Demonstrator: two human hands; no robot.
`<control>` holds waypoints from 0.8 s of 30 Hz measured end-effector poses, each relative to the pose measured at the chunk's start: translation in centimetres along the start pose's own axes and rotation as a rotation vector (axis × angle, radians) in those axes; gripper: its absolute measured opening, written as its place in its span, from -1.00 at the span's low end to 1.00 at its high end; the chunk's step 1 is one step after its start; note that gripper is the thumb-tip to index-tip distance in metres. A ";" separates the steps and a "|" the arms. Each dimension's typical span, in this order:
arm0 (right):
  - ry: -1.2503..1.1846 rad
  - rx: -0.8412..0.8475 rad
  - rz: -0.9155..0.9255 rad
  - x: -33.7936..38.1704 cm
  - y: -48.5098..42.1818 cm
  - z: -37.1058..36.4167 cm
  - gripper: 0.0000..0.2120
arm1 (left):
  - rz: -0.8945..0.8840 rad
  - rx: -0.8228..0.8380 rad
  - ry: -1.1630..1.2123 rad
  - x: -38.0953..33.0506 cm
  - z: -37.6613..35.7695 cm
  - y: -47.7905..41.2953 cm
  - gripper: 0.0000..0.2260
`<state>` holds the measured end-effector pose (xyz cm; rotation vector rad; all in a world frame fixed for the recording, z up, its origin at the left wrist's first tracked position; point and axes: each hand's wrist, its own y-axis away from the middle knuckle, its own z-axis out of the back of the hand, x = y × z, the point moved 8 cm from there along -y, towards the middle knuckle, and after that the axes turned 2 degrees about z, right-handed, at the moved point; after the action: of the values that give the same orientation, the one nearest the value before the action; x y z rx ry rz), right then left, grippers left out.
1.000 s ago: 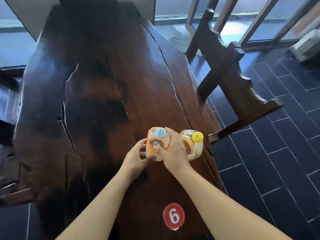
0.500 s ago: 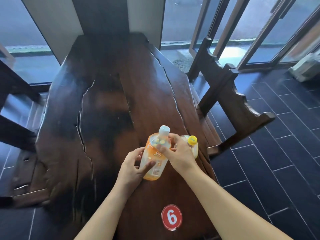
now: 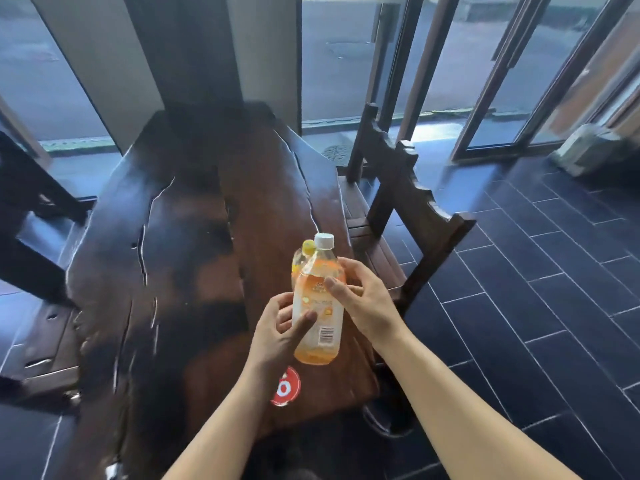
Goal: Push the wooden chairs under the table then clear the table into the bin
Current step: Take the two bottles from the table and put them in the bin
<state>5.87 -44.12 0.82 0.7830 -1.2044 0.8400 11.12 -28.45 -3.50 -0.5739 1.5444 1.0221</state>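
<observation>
An orange drink bottle (image 3: pixel 317 327) with a white cap is held upright above the near end of the dark wooden table (image 3: pixel 194 258). My left hand (image 3: pixel 277 336) grips its lower half, thumb across the label. My right hand (image 3: pixel 367 299) holds its upper half, thumb on the front. A second bottle with a yellow cap (image 3: pixel 306 247) shows just behind it, mostly hidden; I cannot tell if it stands on the table or is held. A wooden chair (image 3: pixel 412 206) sits on the right with its seat against the table edge. Another chair (image 3: pixel 31 220) is on the left.
A red round sticker (image 3: pixel 286 388) marks the table's near end. A dark pillar (image 3: pixel 204 53) rises at the far end. Glass doors and windows line the back. Dark tiled floor (image 3: pixel 536 306) spreads to the right, with a pale block (image 3: pixel 588 150) by the doors.
The orange bottle has come up off the table top, now held higher by both hands. The yellow-capped bottle has slipped behind it. The view has tilted up toward the windows.
</observation>
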 end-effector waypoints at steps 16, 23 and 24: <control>-0.130 -0.212 -0.127 -10.0 12.6 21.6 -0.48 | 0.117 0.325 -0.110 4.9 -22.8 4.3 -0.51; -0.147 -0.293 -0.277 -22.0 12.4 25.8 -0.39 | 0.144 0.377 -0.281 14.5 -30.1 0.2 -0.50; -0.146 -0.295 -0.297 -24.3 12.0 26.0 -0.38 | 0.165 0.384 -0.285 16.5 -30.8 -0.7 -0.48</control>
<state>-20.20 -64.13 -17.31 0.7656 -1.2671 0.3561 -8.61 -52.06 -20.08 -0.0315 1.4956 0.8558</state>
